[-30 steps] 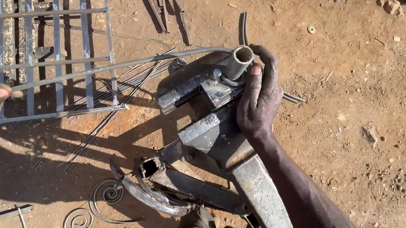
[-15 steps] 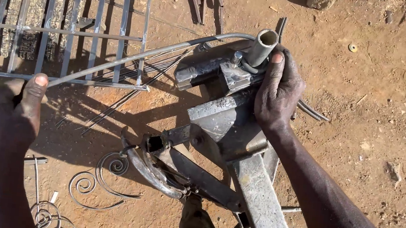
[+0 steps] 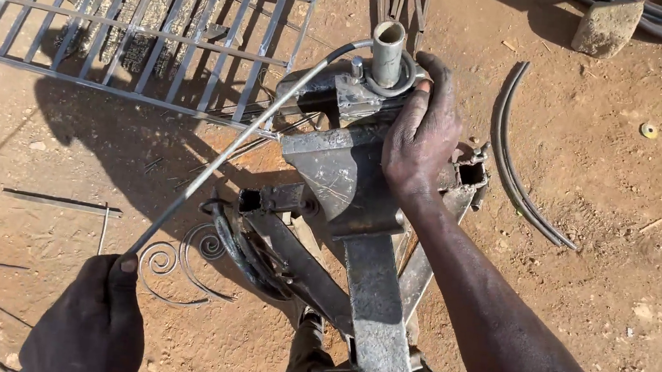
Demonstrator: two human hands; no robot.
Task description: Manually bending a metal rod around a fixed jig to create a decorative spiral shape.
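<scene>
A steel bending jig (image 3: 351, 184) stands on the dirt, with an upright pipe post (image 3: 388, 51) at its far end. A long thin metal rod (image 3: 225, 155) runs from my left hand up to the post and curls around its base. My left hand (image 3: 95, 321) is closed on the rod's near end at the lower left. My right hand (image 3: 421, 134) presses on the jig just right of the post, fingers over the curled rod end. A heavy flat bar (image 3: 378, 312) leads from the jig toward me.
A welded bar grille (image 3: 152, 23) lies on the ground at the upper left. Scroll-shaped bent rods (image 3: 178, 264) lie under the jig's left side, curved rods (image 3: 514, 171) to the right. A stone (image 3: 607, 26) sits at the top right.
My left hand has swung the rod's free end down and toward me, bending it further around the post. My right hand stays on the jig.
</scene>
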